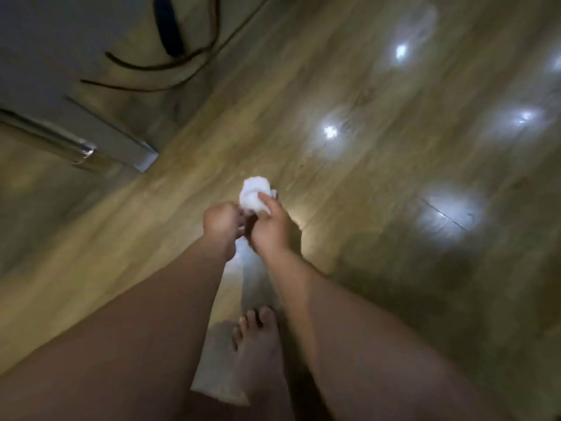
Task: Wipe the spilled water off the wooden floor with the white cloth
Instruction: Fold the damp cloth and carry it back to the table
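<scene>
Head view, looking straight down, blurred. White cloth [253, 192] at centre of frame, bunched into a wad and held in the air above the wooden floor [364, 268], not touching it. Left hand [223, 221] has its fingers curled and pinches the wad's lower edge. Right hand [271, 229] is wrapped round it from the other side with the thumb laid over the top. The two hands are close together, knuckles nearly meeting. A pale strip [253, 284] runs from under the hands toward a bare foot [258, 344] at lower centre; cannot tell if it is a hanging tail of the cloth or something lying on the floor. Bright glints sit across the right half of the floor, likely lamp reflections. The spill itself is not clearly marked, though the sheen at right centre may be wet. Dark cables [158, 65] lie at upper left and a pale furniture corner [121, 138] at left. Judgement: the step in hand is readying the cloth. Best to shake it out to a flat pad, crouch, press with a full palm, draw strokes along the board grain from the edge of the wet patch inward, and keep water away from the cables.
</scene>
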{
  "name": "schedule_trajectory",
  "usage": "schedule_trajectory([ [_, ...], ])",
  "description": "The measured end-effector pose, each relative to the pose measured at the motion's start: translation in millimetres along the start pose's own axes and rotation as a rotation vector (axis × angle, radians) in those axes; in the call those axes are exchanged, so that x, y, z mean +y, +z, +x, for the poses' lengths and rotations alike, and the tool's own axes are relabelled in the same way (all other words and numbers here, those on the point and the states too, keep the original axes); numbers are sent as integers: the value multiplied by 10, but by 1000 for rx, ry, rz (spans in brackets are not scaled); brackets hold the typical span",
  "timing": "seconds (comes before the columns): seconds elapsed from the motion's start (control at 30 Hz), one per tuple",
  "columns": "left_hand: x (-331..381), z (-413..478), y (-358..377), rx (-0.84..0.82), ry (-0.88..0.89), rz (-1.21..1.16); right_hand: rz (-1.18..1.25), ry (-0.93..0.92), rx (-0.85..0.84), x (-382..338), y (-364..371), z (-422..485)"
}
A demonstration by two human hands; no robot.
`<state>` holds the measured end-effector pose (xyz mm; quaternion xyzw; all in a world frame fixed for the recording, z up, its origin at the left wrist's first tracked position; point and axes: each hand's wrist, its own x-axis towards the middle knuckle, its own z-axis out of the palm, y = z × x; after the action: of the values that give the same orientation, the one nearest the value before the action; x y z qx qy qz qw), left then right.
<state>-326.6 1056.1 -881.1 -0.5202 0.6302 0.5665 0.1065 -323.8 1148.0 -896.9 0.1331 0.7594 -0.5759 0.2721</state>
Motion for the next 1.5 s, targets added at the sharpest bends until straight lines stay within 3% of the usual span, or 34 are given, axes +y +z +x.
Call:
schedule_trajectory([
  [0.07, 531, -225, -85, -75, -5, -49, 439, 223, -110, -729, -124, 82],
  [0.13, 1087, -556, -199, -155, 46, -98, 778, 291, -217, -1281, -361, 23],
  [0.23, 1826, -1180, -413, -274, 83, -167, 1080, 367, -409, -2084, -848, -375],
  [0.3, 2227, -1670, -546, -325, 137, -139, 1149, 345, -514, -2609, -1149, -712],
  [0.37, 2587, -2211, -640, -333, 189, -147, 1067, 276, -513, -3145, -1368, -1073],
  [0.53, 3409, -3525, -922, -348, 311, -237, 550, 58, -129, -4425, -1952, -1982],
  [0.63, 3804, -4224, -1253, -365, 311, -410, 367, 13, -36, -5107, -2344, -2546],
  [0.83, 4154, -5564, -2047, -501, 131, -865, 693, 66, -361, -5972, -2558, -3666],
  [0.97, 4100, -6088, -2688, -430, 218, -861, 441, 59, -472, -6532, -2349, -4348],
  [1.13, 4128, -6517, -3635, -266, 340, -902, 108, -154, -562, -6998, -1891, -4914],
  [1.3, 4068, -6745, -4474, -108, 478, -825, 27, -209, -697, -7232, -1163, -5338],
  [1.5, 3872, -6574, -5538, -11, 474, -844, -122, -404, -714, -7475, -134, -5681],
])
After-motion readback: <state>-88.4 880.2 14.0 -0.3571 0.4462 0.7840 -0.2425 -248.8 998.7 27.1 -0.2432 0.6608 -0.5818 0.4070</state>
